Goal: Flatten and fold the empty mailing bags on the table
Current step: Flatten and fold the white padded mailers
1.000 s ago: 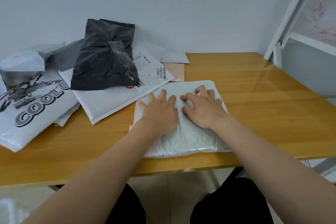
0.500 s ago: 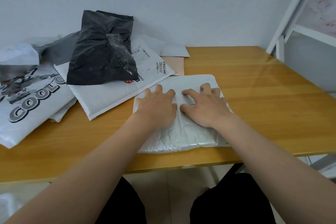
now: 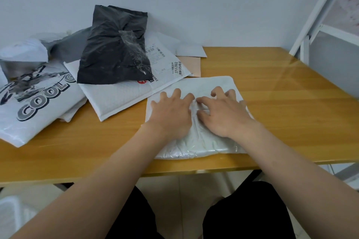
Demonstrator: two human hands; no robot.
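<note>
A white padded mailing bag (image 3: 206,85) lies folded near the front edge of the wooden table (image 3: 281,114). My left hand (image 3: 172,112) presses flat on its left half, fingers spread. Beside it, my right hand (image 3: 223,114) presses on the right half with its fingers slightly bent. The two hands nearly touch over a crease in the middle. A crinkled clear layer shows at the bag's near edge.
A pile of other bags fills the table's left: a black bag (image 3: 114,48) on a white labelled mailer (image 3: 126,91), a white "COOL" printed bag (image 3: 33,103), grey bags behind. A white metal frame (image 3: 314,25) stands at the right.
Both hands stay pressed on the white bag, shifting only slightly; the right fingers bend a little more. The view has dipped a little.
</note>
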